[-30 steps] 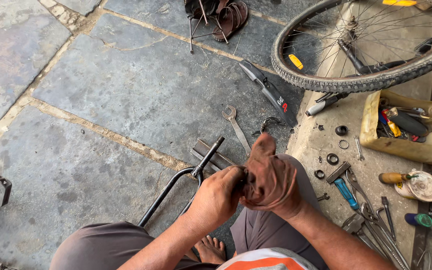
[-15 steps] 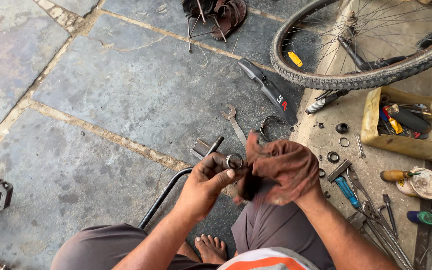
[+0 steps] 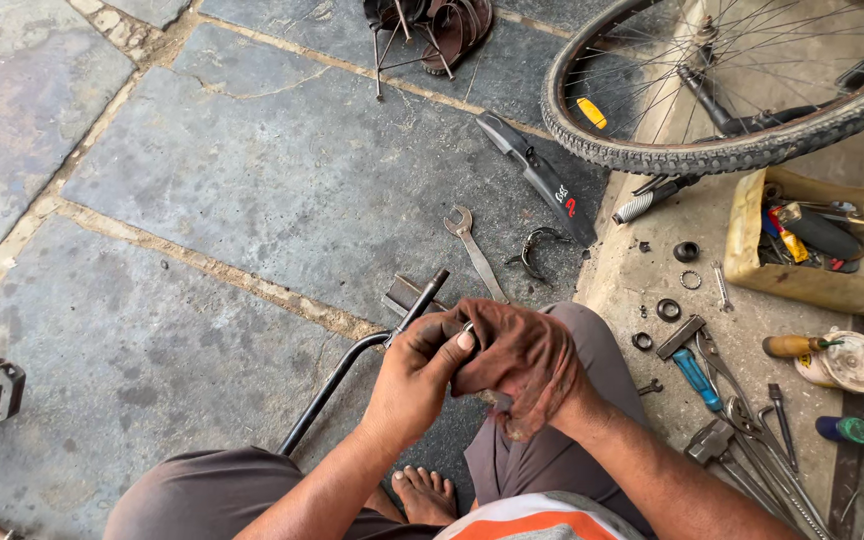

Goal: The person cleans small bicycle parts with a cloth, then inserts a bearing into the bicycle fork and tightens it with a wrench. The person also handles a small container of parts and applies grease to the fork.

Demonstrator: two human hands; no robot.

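Right now you are gripping a small metal part [image 3: 467, 330] at the middle of the view, just above your knees; only a sliver of it is showing between your 2 hands, so its shape is impossible to tell. Your left hand [image 3: 420, 375] is curling around it with the thumb pressed along the top, and your right hand [image 3: 542, 385] is wrapping a reddish-brown rag [image 3: 517, 355] over it from the other side, both hands pressed close together. A black bent tube [image 3: 352, 375] is running from beneath your left hand down toward your left leg, its upper end poking out just past your fingers. Beyond the hands, an open-ended wrench [image 3: 474, 250] is lying on the stone floor [image 3: 202, 200], with a black mudguard [image 3: 542, 180] near it. To your right, a blue-handled hammer [image 3: 690, 365] and loose pliers are lying on the concrete ledge [image 3: 642, 280], and a yellow cut-open container [image 3: 752, 250] of tools is sitting below a bicycle wheel [image 3: 712, 155].
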